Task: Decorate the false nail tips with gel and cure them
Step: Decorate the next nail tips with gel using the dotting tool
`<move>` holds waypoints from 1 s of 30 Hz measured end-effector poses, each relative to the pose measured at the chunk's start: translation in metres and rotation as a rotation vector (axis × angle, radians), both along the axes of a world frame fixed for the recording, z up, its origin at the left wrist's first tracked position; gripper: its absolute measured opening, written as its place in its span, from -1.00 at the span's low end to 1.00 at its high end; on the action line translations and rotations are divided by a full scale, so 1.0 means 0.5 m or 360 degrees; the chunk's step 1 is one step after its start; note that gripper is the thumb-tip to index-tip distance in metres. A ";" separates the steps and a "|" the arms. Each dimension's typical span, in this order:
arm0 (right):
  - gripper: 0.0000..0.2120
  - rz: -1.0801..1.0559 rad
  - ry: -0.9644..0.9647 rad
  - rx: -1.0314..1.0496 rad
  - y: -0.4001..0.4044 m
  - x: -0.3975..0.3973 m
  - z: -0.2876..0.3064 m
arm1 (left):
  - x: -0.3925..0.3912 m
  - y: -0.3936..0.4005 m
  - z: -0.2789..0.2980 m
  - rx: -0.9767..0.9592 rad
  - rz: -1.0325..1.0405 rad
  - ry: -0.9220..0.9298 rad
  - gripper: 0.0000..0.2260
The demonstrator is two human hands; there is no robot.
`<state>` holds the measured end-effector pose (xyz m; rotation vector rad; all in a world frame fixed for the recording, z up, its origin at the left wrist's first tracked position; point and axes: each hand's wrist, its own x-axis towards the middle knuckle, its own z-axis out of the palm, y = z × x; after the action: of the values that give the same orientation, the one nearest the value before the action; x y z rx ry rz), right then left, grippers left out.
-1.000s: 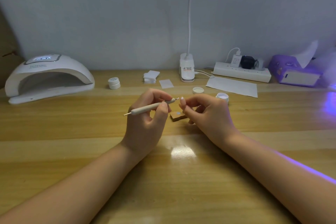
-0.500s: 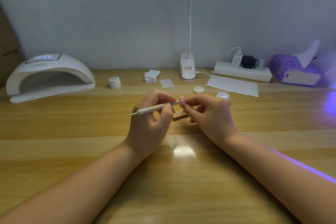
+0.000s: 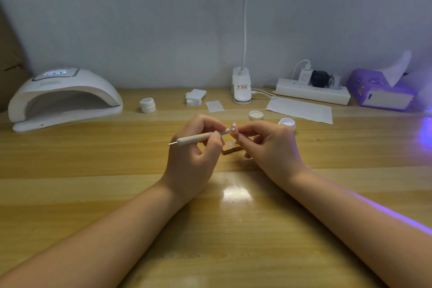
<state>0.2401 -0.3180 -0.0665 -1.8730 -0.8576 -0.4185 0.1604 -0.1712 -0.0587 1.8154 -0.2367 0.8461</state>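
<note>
Wooden desk [image 3: 233, 229] | left hand [image 3: 191, 159] grips dotting tool [image 3: 201, 137] | right hand [image 3: 273, 147] pinches nail tip [image 3: 233, 129]

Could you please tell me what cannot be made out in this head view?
- Nail tip: too small to show its gel pattern; right hand covers its base.
- Tool working end: hidden where it meets the tip.
- Wooden block: mostly behind both hands.
- Lamp display: blurred, unreadable.
- Jar: partly behind the right hand.
</note>
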 end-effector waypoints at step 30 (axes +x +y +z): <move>-0.90 -0.0010 0.0008 0.0038 0.002 -0.001 -0.001 | -0.003 -0.001 0.001 -0.0005 -0.0007 -0.0036 -0.90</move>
<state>0.2396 -0.3173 -0.0669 -1.8548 -0.8399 -0.4259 0.1586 -0.1717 -0.0580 1.8023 -0.2535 0.8640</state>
